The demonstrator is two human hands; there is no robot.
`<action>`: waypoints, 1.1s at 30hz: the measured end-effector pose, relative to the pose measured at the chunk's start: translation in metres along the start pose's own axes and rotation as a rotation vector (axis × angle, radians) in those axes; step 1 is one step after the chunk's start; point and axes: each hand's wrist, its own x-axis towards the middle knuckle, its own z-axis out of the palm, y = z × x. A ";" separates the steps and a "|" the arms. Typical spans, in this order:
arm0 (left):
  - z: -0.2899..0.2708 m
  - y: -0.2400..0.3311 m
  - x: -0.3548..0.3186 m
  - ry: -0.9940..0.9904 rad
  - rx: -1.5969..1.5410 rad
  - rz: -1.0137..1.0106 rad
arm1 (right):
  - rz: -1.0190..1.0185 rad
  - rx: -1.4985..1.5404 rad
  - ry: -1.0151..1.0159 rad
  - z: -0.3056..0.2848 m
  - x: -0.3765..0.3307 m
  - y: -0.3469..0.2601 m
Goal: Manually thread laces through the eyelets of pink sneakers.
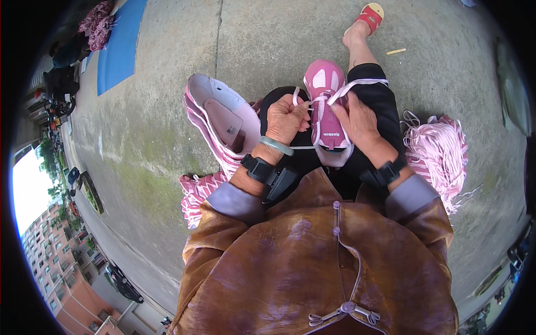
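A pink and white shoe upper [333, 125] lies across my lap between my knees, its toe pointing away from me. My left hand [287, 118] is closed at its left side, fingertips pinching a pale pink shoelace [296, 96] that loops up by the eyelets. My right hand [360, 121] grips the upper's right side, thumb along its edge; some of its fingertips are hidden. Another stretch of flat lace [365, 81] runs from the eyelets across my right knee. Both wrists wear black bands, and a pale green bangle [276, 146] circles the left one.
Nested pink uppers [215, 111] stand left of my left knee, with more striped pink pieces [201, 192] below. On the right lies a big bundle of pale pink laces [438, 148]. A blue mat [120, 47] and another pink pile [96, 25] are at the far left.
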 end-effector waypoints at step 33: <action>0.012 -0.009 0.003 -0.108 -0.181 -0.021 | -0.536 -0.502 -0.002 -0.025 -0.002 -0.028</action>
